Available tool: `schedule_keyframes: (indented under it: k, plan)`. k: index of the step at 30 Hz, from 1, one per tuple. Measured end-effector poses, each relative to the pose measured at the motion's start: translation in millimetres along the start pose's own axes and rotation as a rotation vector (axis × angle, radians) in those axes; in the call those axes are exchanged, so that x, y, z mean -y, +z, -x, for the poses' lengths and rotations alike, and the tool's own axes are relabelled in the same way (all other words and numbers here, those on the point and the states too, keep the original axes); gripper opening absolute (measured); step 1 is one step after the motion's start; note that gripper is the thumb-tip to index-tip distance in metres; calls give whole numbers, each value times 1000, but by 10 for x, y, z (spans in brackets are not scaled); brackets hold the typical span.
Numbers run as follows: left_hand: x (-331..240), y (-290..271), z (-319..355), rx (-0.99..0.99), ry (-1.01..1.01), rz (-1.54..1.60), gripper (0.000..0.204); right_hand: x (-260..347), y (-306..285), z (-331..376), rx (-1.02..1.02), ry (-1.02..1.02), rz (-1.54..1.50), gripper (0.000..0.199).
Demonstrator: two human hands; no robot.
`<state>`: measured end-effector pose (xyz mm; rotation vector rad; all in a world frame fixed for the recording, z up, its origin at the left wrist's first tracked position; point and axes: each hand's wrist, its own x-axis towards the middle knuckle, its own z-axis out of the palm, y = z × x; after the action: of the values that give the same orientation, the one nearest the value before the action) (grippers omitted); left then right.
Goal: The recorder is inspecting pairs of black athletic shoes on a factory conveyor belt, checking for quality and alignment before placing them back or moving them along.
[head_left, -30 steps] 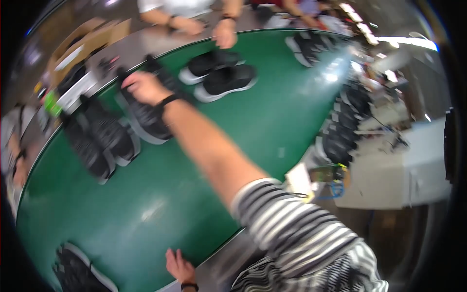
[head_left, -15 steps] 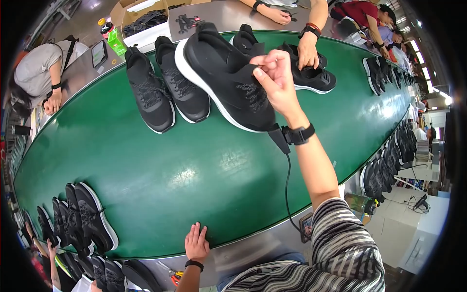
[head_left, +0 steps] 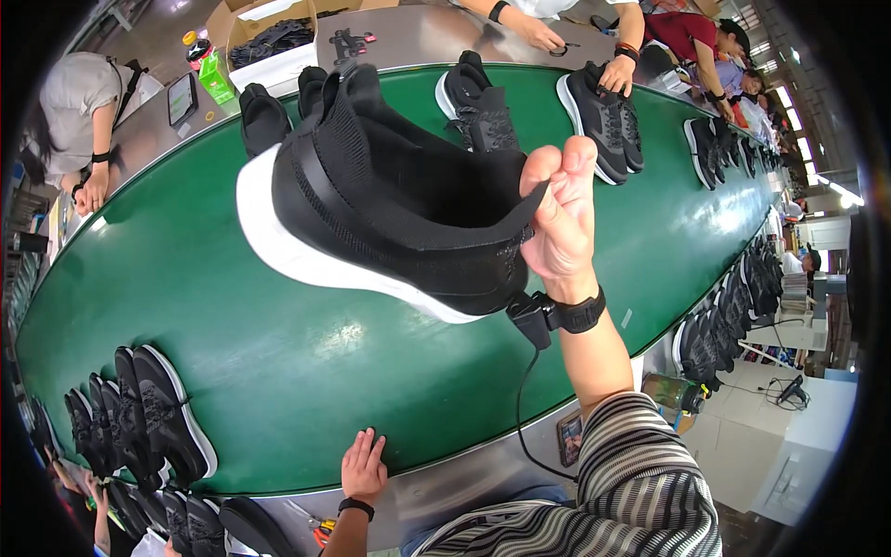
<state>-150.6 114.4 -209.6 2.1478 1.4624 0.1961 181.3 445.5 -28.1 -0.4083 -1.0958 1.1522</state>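
Raised above the green work surface (head_left: 316,371) is a black sneaker (head_left: 371,227) with a white sole. My right hand (head_left: 564,218) is closed on its tongue, pinching it between thumb and fingers, and the dark opening faces up. A wristband with a black clip and cable (head_left: 531,325) sits on my right wrist. My left hand (head_left: 364,466) lies flat at the near edge of the green surface, fingers stretched out, holding nothing. Behind the raised sneaker, a pair of black sneakers (head_left: 264,121) is mostly hidden. Another black sneaker (head_left: 478,102) stands farther back.
A co-worker's hand (head_left: 617,76) touches a pair of sneakers (head_left: 601,121) at the far side. Rows of sneakers (head_left: 158,408) stand at the left. At the back are a box of black parts (head_left: 274,46) and a green carton (head_left: 216,77). Orange-handled pliers (head_left: 322,534) lie near my left forearm.
My right hand has brought the sneaker nearer and turned it, so its opening shows more. The co-worker's sneakers now stand upright side by side. My left hand has barely moved.
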Motion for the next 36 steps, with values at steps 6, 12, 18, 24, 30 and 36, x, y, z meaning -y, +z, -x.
schedule_keyframes:
  k: [6,12,18,24,30,36]
  plan:
    - [26,-11,2,7,27,25,50,6,86,13,-7,21,-146,38]
    - [54,-94,47,54,34,-117,48,-39,128,113,-126,86,163,29]
    - [92,-115,89,-80,-128,-44,44,-360,28,394,-225,154,427,22]
    - [148,-157,100,-122,-135,-31,42,-713,-556,-236,-334,31,663,17]
    - [200,-213,110,-126,-128,-11,41,-1080,-770,-858,-224,-74,1198,26]
    - [268,-232,136,-167,-118,9,40,-1646,-272,-3,-250,221,1058,35]
